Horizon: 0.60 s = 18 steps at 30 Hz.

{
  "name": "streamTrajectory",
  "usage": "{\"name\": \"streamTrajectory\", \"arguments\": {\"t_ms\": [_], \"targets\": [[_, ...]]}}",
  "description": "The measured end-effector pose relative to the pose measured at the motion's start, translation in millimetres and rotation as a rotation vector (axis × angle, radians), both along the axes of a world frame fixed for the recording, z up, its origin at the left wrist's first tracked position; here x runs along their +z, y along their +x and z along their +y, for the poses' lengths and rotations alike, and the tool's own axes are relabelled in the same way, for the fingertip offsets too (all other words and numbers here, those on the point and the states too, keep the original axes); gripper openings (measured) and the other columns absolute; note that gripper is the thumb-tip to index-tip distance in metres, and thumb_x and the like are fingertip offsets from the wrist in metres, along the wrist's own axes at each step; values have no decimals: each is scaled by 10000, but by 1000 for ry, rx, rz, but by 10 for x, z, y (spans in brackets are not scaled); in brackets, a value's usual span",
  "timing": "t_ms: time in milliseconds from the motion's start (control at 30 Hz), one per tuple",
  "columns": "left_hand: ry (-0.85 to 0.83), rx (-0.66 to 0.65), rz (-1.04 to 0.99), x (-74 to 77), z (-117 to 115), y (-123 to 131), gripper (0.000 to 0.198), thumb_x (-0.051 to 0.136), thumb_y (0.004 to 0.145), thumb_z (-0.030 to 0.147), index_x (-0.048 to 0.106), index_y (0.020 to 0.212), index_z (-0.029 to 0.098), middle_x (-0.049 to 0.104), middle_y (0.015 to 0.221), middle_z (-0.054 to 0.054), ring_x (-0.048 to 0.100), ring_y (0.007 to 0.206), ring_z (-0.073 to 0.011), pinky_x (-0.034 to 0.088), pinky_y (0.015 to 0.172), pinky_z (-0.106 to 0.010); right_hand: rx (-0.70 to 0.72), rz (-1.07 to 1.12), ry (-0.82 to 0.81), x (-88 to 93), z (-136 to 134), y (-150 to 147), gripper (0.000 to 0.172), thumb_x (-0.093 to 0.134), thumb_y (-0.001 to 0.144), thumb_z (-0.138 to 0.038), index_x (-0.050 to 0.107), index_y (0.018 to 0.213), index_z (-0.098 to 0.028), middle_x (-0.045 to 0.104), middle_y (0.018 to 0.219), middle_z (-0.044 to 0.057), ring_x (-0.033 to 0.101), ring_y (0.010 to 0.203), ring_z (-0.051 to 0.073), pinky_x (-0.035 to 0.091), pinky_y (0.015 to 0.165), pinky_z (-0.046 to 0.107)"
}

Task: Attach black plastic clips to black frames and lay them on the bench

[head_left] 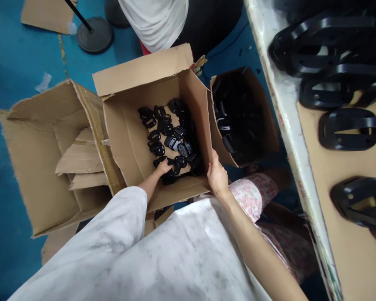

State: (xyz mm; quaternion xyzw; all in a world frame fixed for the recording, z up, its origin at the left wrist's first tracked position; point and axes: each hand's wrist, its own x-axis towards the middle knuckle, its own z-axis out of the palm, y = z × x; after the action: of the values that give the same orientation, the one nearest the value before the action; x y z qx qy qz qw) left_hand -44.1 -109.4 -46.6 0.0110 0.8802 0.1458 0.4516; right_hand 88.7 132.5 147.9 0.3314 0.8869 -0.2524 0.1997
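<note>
Deep inside the open cardboard box (120, 138) is my left hand (164, 167), its fingers closed on a black plastic part (160, 160) at the near side of the pile. Part of that grip is hidden from above. Several similar black oval parts (173, 143) with slots and small holes lie over the box's bottom, most densely toward the right wall. My right hand (218, 174) grips the top edge of the box's right wall near the front corner, thumb and fingers around the cardboard.
An open carton (44, 146) with cardboard pieces stands to the left. On the right, another box (222, 152) holds dark parts, beside a table (326, 171) bearing larger black handle-like parts (347, 129). A person in a white top (159, 21) is beyond the box. Round stand bases (95, 35) rest on the blue floor.
</note>
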Motion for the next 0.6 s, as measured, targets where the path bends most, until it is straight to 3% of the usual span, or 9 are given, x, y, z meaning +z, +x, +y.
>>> {"name": "streamTrajectory", "arguments": {"t_ms": [133,233,300,400,500,600], "targets": [[20,-40,13,291,209,-129,342,671,1019,395,690,1278,172,697,1322,-122,678,1207,-275,549,1063,-494,-11,18,-7,-70,5,14,667,384,1082,-204,230,1727,-276,726,1357,147,797,989,308,617,910,444],[135,-86,33,658,394,-203,277,574,1029,313,747,1183,162,768,1212,-123,700,1183,-297,524,1054,-388,-41,65,-65,-111,6,41,685,396,1064,-186,234,1724,-270,684,1414,166,773,1079,334,605,963,502],[239,-121,46,1013,466,-227,320,509,1008,262,753,1189,163,786,1192,-86,703,1158,-286,522,1020,-336,-26,203,-92,-64,10,70,722,491,1038,-239,247,1716,-203,555,1557,216,647,1334,371,537,1100,549],[419,-208,11,1684,498,-189,317,560,928,290,771,1143,192,793,1097,-5,707,1023,-237,531,918,-285,45,546,-162,185,33,128,901,670,968,-408,230,1710,-148,320,1719,225,315,1607,365,345,1289,559],[631,-482,-86,2351,547,-45,191,627,859,325,769,853,198,675,705,33,588,655,-153,442,648,-251,206,601,-505,527,87,186,949,779,894,-466,312,1691,-251,320,1746,136,330,1612,321,325,1314,512],[704,-628,-170,2773,664,145,119,690,785,276,696,682,215,559,574,55,443,531,-107,335,552,-265,385,374,-850,713,163,240,865,830,823,-337,481,1610,-254,476,1662,118,484,1520,304,383,1278,478]]}}
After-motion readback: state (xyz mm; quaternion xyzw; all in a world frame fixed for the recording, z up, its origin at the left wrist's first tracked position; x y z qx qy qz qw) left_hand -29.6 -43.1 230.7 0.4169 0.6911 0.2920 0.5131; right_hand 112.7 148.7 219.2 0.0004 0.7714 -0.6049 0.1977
